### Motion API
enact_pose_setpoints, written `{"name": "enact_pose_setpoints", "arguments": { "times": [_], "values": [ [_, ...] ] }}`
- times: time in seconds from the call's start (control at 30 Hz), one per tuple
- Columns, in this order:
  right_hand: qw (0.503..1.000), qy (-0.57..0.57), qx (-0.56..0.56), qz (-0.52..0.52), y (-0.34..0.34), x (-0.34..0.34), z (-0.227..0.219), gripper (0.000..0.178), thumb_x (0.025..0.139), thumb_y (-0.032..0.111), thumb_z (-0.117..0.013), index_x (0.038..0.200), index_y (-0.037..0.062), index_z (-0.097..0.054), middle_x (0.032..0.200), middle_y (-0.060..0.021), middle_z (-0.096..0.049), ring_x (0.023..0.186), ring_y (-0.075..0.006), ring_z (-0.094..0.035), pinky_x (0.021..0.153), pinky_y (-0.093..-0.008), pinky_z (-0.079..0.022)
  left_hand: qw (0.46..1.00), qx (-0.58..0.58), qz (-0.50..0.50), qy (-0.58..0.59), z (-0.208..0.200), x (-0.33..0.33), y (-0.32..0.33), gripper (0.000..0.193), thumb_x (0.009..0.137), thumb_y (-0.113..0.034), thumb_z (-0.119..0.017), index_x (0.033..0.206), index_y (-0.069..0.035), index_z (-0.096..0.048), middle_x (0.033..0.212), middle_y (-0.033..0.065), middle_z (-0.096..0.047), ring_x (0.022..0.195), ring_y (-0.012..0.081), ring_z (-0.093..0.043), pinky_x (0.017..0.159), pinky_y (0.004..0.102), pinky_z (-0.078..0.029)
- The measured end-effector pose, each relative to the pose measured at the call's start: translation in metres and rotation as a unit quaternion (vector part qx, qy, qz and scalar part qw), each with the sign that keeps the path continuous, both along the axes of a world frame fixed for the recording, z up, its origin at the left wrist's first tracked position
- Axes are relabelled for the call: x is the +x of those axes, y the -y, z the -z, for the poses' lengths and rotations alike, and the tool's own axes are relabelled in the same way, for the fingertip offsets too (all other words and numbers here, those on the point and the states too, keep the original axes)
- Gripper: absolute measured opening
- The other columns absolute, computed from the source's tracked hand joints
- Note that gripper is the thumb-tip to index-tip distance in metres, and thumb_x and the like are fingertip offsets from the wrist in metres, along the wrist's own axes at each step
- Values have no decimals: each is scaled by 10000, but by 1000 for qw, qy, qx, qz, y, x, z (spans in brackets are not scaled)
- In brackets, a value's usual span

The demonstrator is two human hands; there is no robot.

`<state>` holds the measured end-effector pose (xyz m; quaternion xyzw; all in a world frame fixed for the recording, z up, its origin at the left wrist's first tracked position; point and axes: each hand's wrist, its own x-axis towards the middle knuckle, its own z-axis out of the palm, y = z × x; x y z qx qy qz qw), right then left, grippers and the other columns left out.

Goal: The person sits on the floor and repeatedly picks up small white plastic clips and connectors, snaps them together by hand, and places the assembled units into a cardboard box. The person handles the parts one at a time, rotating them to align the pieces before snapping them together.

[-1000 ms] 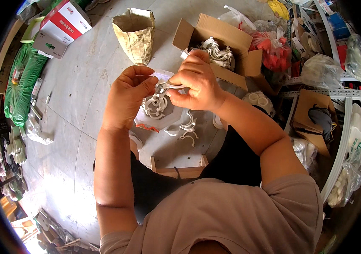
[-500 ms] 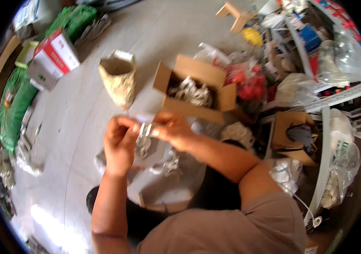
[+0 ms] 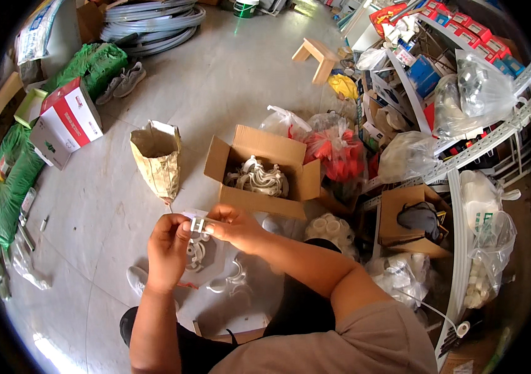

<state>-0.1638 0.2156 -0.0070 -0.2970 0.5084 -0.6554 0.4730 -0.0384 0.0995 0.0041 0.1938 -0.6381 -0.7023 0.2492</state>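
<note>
A small white plastic pipe clip is pinched between the left hand and right hand, above bare grey concrete floor, near the open brown cardboard box.

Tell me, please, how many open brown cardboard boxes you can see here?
2: one open cardboard box of white clips ahead of the hands, another cardboard box by the shelves at right. More may be hidden among the clutter.

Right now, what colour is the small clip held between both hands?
White, seen in the head view: the clip sits pinched between left hand and right hand.
</note>
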Motion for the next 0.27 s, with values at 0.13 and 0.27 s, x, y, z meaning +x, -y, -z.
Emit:
{"name": "enact_pose_setpoints", "arguments": {
  "times": [0.13, 0.27],
  "values": [
    [990, -136, 4, 20, 0, -3, 12, 228, 748, 207, -666, 823, 47, -521, 696, 51, -471, 596, -38, -403, 534, -218, -343, 991, -13, 59, 123, -1, 4, 15, 166, 874, -151, -508, 806, -2, -537, 734, 21, -541, 716, 88, -493, 673, 221, -404],
    [810, -562, -161, 45, 12, -11, 14, 221, 725, 184, -676, 807, 39, -530, 677, 13, -526, 564, -143, -456, 555, -312, -401, 979, 6, 89, 183, -7, 6, 23, 177, 865, -168, -519, 861, 5, -555, 745, 28, -550, 720, 107, -510, 689, 240, -411]
  ]
}}
